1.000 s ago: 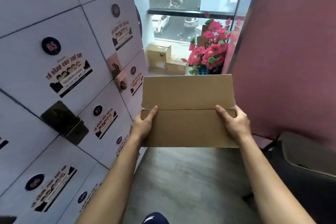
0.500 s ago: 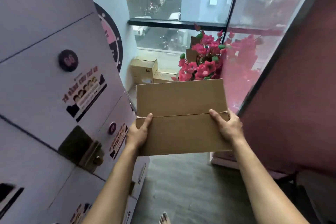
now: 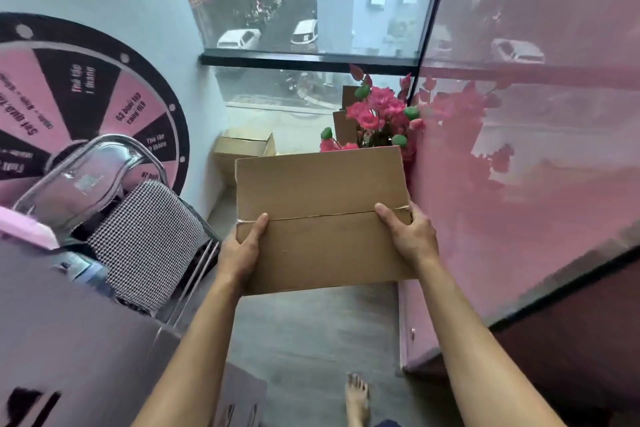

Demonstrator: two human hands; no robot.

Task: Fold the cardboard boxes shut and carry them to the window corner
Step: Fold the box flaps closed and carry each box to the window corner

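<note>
I carry a closed brown cardboard box (image 3: 322, 204) in front of me at chest height, its two top flaps meeting in a seam across the middle. My left hand (image 3: 240, 253) grips its left side with the thumb on top. My right hand (image 3: 408, 234) grips the right side, thumb laid on the seam. Ahead on the floor, under the window, stand other closed cardboard boxes (image 3: 242, 146); more cardboard (image 3: 344, 125) leans behind the flowers.
Pink artificial flowers (image 3: 377, 114) stand in the window corner beside a pink glass wall (image 3: 519, 166). On the left are a chrome chair with a checked seat (image 3: 145, 239) and a pink-and-black prize wheel (image 3: 79, 97). My bare foot (image 3: 356, 399) is on the grey floor.
I have walked forward past the white lockers toward the window; the corner boxes and flowers are closer. The chair and wheel have come into view. Both hands keep the same hold.
</note>
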